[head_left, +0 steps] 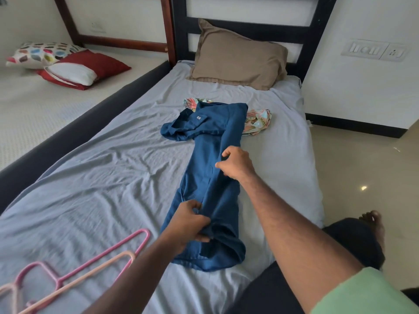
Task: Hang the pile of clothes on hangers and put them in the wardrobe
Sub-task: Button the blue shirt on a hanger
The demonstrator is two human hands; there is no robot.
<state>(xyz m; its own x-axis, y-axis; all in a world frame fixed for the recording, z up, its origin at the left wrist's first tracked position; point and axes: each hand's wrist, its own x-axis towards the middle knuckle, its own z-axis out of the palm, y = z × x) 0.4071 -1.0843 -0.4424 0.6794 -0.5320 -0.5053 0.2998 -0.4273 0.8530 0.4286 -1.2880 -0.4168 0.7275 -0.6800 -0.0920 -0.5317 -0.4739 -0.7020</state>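
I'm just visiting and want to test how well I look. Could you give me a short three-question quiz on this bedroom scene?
1. True or false: both hands grip the blue shirt.
2. Which lies partly under that shirt? A) floral garment B) brown pillow C) pink hangers
3. Fill in: the hangers lie on the bed sheet on the person's ____ side.

Key: 1 true: left hand and right hand both pinch it. 2 A. 3 left.
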